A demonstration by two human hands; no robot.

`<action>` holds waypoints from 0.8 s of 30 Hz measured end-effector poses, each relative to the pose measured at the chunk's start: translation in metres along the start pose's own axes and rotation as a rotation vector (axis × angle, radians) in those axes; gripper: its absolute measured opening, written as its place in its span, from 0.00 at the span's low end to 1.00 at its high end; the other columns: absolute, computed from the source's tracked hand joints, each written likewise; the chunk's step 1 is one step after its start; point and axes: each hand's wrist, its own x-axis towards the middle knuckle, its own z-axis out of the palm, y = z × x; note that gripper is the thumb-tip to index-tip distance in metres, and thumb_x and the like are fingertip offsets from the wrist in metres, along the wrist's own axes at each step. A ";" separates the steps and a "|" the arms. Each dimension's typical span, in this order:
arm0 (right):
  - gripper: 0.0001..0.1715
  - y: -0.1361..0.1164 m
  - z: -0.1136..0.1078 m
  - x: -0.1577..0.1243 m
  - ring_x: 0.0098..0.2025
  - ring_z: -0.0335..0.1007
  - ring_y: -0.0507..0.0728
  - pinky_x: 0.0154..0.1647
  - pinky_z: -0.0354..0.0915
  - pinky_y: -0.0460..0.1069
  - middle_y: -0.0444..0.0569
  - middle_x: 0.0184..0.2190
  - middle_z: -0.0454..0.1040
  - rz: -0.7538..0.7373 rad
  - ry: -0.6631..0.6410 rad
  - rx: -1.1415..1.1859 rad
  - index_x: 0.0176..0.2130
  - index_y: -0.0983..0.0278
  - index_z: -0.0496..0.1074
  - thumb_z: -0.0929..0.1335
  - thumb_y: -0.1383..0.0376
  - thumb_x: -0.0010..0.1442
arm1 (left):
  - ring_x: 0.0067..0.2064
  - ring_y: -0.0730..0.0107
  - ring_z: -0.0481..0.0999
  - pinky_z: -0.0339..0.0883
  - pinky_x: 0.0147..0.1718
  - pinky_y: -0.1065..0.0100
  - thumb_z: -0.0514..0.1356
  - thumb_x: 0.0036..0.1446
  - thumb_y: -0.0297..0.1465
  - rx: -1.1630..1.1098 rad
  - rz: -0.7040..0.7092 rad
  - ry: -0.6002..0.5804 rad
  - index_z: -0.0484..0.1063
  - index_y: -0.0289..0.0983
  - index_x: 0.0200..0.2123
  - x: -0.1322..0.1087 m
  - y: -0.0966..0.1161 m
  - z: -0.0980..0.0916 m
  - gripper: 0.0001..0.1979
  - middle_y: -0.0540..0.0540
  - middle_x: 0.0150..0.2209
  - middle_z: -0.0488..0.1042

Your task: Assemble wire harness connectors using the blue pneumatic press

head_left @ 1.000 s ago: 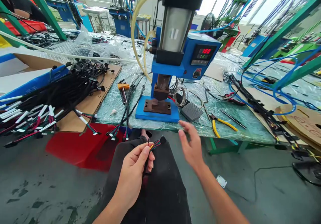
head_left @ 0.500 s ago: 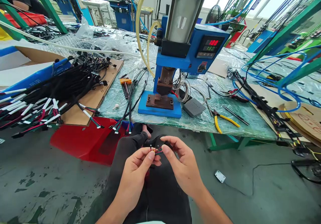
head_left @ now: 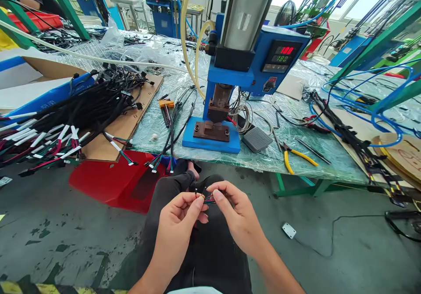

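Above my lap, my left hand pinches the ends of thin coloured wires between thumb and forefinger. A small dark tip and an orange bit poke out at those fingertips, too small to name. Close by on the right, my right hand grips the same wires, its thumb against the forefinger. The strands between the two hands look red, green and black. The rest of the bundle is hidden behind my right fingers. Ahead of my knees on the table stands a blue press with a lit red and green display.
Many black wire harnesses lie on cardboard at left, some hanging over the edge. Yellow-handled pliers, a grey pedal and an orange-handled tool rest near the press. Below the table is a red bin.
The view has shifted slightly. Both hands keep their pinch on the wires, and slightly more of the strands shows between them.
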 end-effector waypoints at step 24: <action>0.16 -0.015 0.004 0.007 0.27 0.66 0.51 0.27 0.66 0.45 0.42 0.25 0.69 0.141 -0.068 0.258 0.31 0.62 0.69 0.69 0.53 0.62 | 0.22 0.71 0.74 0.71 0.24 0.70 0.68 0.51 0.43 0.138 0.039 -0.101 0.79 0.36 0.32 -0.009 0.011 0.006 0.15 0.46 0.25 0.77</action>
